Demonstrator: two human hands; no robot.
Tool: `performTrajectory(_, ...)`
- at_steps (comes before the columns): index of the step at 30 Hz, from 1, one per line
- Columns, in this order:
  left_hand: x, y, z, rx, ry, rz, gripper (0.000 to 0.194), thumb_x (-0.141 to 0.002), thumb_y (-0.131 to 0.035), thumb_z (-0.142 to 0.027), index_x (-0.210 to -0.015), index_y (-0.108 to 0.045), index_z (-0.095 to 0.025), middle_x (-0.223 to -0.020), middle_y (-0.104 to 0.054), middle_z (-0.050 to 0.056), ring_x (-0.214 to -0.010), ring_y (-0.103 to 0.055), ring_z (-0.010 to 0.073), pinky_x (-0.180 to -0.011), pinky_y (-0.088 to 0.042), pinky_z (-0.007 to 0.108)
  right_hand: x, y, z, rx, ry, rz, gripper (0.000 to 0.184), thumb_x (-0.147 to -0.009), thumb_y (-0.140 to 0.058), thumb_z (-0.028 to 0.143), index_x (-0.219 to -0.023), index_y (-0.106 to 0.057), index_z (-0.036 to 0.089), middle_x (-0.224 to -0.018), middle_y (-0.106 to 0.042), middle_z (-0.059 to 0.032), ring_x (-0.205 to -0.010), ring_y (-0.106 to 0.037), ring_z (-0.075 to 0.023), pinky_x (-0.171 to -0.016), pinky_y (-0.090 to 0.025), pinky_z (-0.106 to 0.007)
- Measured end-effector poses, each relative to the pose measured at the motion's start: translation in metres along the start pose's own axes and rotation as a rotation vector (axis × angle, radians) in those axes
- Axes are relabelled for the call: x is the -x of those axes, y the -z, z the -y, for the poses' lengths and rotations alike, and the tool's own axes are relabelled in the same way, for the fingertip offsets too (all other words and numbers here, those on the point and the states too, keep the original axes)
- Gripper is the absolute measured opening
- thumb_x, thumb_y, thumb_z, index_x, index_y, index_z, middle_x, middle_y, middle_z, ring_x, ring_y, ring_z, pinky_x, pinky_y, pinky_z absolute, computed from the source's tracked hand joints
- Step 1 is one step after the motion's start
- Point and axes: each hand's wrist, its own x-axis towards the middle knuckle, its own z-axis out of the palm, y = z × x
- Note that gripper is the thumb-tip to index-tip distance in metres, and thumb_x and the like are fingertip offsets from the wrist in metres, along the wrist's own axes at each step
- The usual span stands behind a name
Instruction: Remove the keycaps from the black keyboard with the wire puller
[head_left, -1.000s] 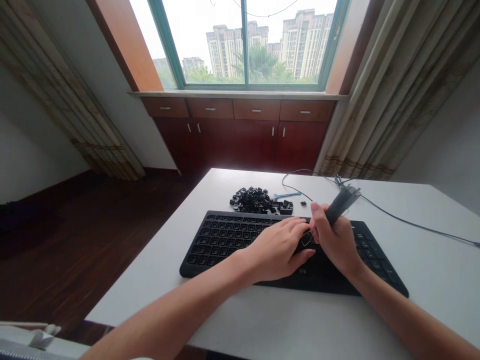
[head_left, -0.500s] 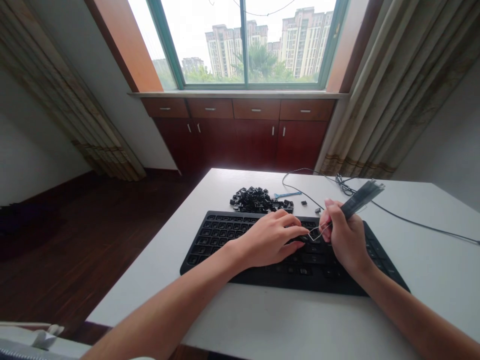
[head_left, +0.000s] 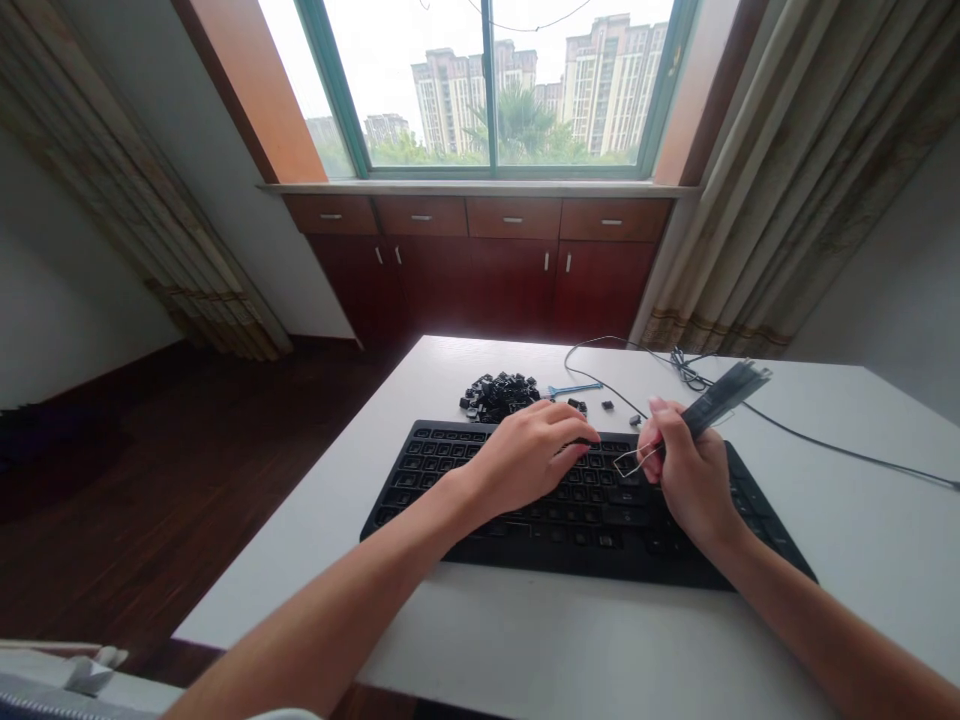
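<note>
A white table [head_left: 600, 640] holds a long black keyboard [head_left: 555, 567], running side to side under both hands. The left hand [head_left: 514, 455] bends over it; I can't tell if its fingers hold anything. The right hand [head_left: 697, 490] grips a dark brush [head_left: 720, 402]. Loose keys [head_left: 499, 397] lie behind. The brush's wire loop [head_left: 624, 475] points left, between the hands. I can't read any words.

Pale daylight from the window [head_left: 450, 90] glares on the table [head_left: 480, 355], leaving dim, shadowy corners and wide-angle stretching at the edges.
</note>
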Motion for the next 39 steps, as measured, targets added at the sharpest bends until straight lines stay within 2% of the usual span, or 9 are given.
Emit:
performTrajectory(4, 0.001, 0.017, 0.021, -0.148, 0.174, -0.126, 0.013, -0.1, -0.06, -0.023, -0.105, -0.071, -0.021, -0.109, -0.074, 0.005, -0.101, -0.068, 0.0218, -0.091, -0.056, 0.039, 0.0, 0.0, 0.0, -0.032, -0.011, -0.001, 0.044, -0.097, -0.061, 0.041, -0.06, -0.05, 0.02, -0.045, -0.045, 0.0054, -0.037, -0.041, -0.0087, -0.036, -0.032, -0.022)
performTrajectory(9, 0.006, 0.028, 0.041, -0.322, 0.36, -0.107, 0.013, -0.098, -0.063, -0.026, -0.107, -0.071, -0.023, -0.11, -0.075, 0.004, -0.1, -0.069, 0.0235, -0.088, -0.056, 0.039, 0.002, 0.0, 0.001, 0.005, 0.007, 0.02, 0.046, -0.097, -0.06, 0.041, -0.058, -0.049, 0.02, -0.045, -0.045, 0.0052, -0.037, -0.041, -0.0086, -0.036, -0.032, -0.022)
performTrajectory(13, 0.009, 0.026, 0.049, -0.321, 0.411, -0.089, 0.014, -0.096, -0.063, -0.023, -0.108, -0.071, -0.023, -0.109, -0.076, 0.003, -0.089, -0.071, 0.0217, -0.083, -0.057, 0.038, 0.002, 0.001, 0.002, 0.019, 0.013, 0.03, 0.046, -0.097, -0.061, 0.041, -0.057, -0.05, 0.02, -0.044, -0.045, 0.0049, -0.037, -0.042, -0.0085, -0.036, -0.032, -0.022)
performTrajectory(18, 0.01, 0.023, 0.053, -0.301, 0.42, -0.075, 0.013, -0.095, -0.064, -0.022, -0.106, -0.071, -0.023, -0.107, -0.077, 0.003, -0.087, -0.072, 0.0215, -0.082, -0.057, 0.036, 0.001, -0.001, 0.002, 0.03, 0.01, 0.027, 0.046, -0.098, -0.059, 0.04, -0.057, -0.05, 0.02, -0.043, -0.045, 0.0051, -0.036, -0.041, -0.008, -0.036, -0.032, -0.021)
performTrajectory(21, 0.01, 0.023, 0.054, -0.29, 0.398, -0.086, 0.013, -0.096, -0.063, -0.023, -0.107, -0.07, -0.022, -0.108, -0.076, 0.004, -0.088, -0.072, 0.0229, -0.081, -0.057, 0.038, 0.0, -0.001, 0.004, 0.049, 0.007, 0.03, 0.047, -0.098, -0.059, 0.041, -0.057, -0.049, 0.02, -0.043, -0.045, 0.0051, -0.036, -0.042, -0.0083, -0.037, -0.033, -0.022)
performTrajectory(24, 0.009, 0.022, 0.047, -0.267, 0.336, -0.096, 0.013, -0.099, -0.059, -0.023, -0.106, -0.07, -0.022, -0.11, -0.074, 0.005, -0.1, -0.07, 0.0237, -0.087, -0.057, 0.039, -0.003, 0.005, 0.01, 0.126, 0.022, 0.067, 0.049, -0.099, -0.056, 0.044, -0.057, -0.049, 0.02, -0.043, -0.045, 0.0049, -0.037, -0.042, -0.0088, -0.039, -0.033, -0.023)
performTrajectory(29, 0.003, 0.012, 0.011, -0.092, 0.081, -0.107, 0.017, -0.101, -0.056, -0.025, -0.112, -0.068, -0.019, -0.114, -0.072, 0.007, -0.105, -0.067, 0.022, -0.093, -0.056, 0.039, -0.009, 0.022, 0.02, 0.45, 0.109, 0.181, 0.052, -0.099, -0.055, 0.051, -0.057, -0.051, 0.02, -0.046, -0.047, 0.0031, -0.042, -0.044, -0.0102, -0.044, -0.034, -0.026)
performTrajectory(34, 0.003, -0.007, -0.024, -0.005, -0.035, 0.029, 0.019, -0.101, -0.056, -0.03, -0.112, -0.067, -0.018, -0.117, -0.072, 0.007, -0.106, -0.067, 0.0227, -0.096, -0.055, 0.041, -0.014, 0.029, 0.019, 0.685, 0.267, 0.196, 0.051, -0.1, -0.052, 0.05, -0.059, -0.042, 0.021, -0.05, -0.042, 0.0038, -0.048, -0.039, -0.0109, -0.051, -0.032, -0.028)
performTrajectory(39, 0.007, -0.018, -0.032, 0.01, -0.08, 0.129, 0.027, -0.103, -0.055, -0.036, -0.118, -0.067, -0.017, -0.125, -0.071, 0.009, -0.114, -0.066, 0.0248, -0.099, -0.055, 0.042, -0.017, 0.028, 0.015, 0.814, 0.33, 0.168, 0.05, -0.1, -0.051, 0.048, -0.061, -0.036, 0.022, -0.051, -0.038, 0.0047, -0.048, -0.035, -0.011, -0.052, -0.029, -0.029)
